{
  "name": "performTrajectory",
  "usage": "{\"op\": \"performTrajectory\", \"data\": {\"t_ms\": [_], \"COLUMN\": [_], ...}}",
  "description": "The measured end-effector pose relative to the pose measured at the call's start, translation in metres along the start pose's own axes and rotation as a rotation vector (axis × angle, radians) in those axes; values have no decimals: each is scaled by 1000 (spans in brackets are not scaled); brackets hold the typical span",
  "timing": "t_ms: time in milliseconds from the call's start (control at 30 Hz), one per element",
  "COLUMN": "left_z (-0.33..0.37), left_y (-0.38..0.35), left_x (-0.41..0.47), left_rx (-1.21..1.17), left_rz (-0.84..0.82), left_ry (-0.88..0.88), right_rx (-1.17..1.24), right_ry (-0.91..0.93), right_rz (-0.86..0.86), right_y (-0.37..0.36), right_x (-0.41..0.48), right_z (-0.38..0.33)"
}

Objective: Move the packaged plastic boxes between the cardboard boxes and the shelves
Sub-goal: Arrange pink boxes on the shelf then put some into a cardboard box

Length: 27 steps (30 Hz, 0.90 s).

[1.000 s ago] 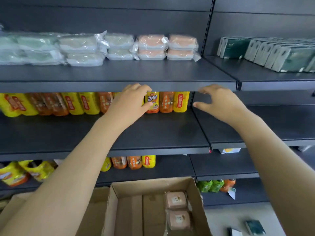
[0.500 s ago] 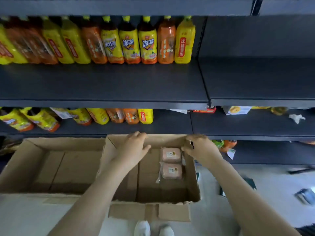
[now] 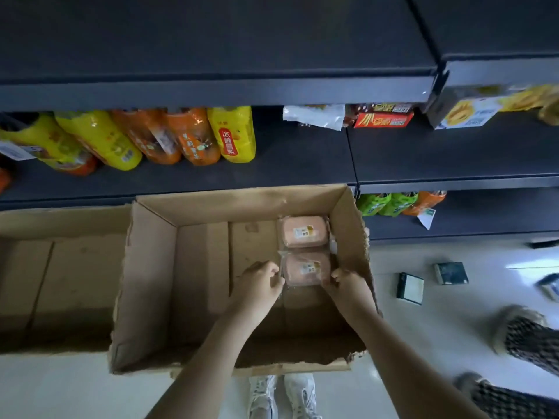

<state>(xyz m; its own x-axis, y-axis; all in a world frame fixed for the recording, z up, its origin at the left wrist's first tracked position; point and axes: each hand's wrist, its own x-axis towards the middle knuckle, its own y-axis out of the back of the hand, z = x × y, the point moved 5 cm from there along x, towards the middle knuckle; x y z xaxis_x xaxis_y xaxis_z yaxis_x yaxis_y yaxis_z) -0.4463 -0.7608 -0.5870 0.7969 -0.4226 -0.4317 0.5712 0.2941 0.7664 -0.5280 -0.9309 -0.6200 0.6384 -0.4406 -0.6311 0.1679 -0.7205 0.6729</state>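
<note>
Two pink packaged plastic boxes lie in the right end of an open cardboard box (image 3: 151, 285) on the floor. The far pink box (image 3: 304, 231) lies untouched against the box wall. My left hand (image 3: 260, 285) pinches the left edge of the near pink box (image 3: 307, 269), and my right hand (image 3: 348, 285) grips its right side. A second cardboard box (image 3: 60, 267) stands to the left with nothing visible in it. Dark shelves (image 3: 211, 89) rise behind both boxes.
Yellow and orange drink bottles (image 3: 193, 137) lie on the low shelf behind the boxes. Small dark packets (image 3: 410, 288) lie on the pale floor to the right. Another person's patterned legs (image 3: 526, 343) stand at the far right. My white shoes (image 3: 281, 397) are below the box.
My view dropped from the upper shelves to the floor box. Both hands came down from the shelf edge, over the box rim, and took hold of the near pink box.
</note>
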Motion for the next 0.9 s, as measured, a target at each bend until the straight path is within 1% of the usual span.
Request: {"op": "performTrajectory", "data": {"t_ms": [67,200,267,400,500,633,733,800,900], "left_z": [-15,-47,-58,-80,-97,-106,-103,-98,-87], "left_y": [-20,-55,-71,-93,-97,-98,-96,-93,-96], "left_x": [21,54,65,78,87,101,123,142,166], "left_rx": [-25,-67,-87,-78,-124,-238,-316,-356,-432], "left_rz": [-17,-40,-65,-131,-160,-140,-116,-67,-23], "left_ry": [7,33,49,64,125,232,295,330,369], "right_rx": [30,177,199,267,319,400,400,386,364], "right_ry": [-33,-138,-190,-277,-317,-423,-462,-491,-490], "right_rz": [22,87,102,70,60,28,16,3,-10], "right_y": [-16,-45,-59,-91,-104,-106,-113,-118,-123], "right_x": [21,60,78,102,111,106,101,99,101], "right_z": [8,20,25,38,46,49,54,54,54]}}
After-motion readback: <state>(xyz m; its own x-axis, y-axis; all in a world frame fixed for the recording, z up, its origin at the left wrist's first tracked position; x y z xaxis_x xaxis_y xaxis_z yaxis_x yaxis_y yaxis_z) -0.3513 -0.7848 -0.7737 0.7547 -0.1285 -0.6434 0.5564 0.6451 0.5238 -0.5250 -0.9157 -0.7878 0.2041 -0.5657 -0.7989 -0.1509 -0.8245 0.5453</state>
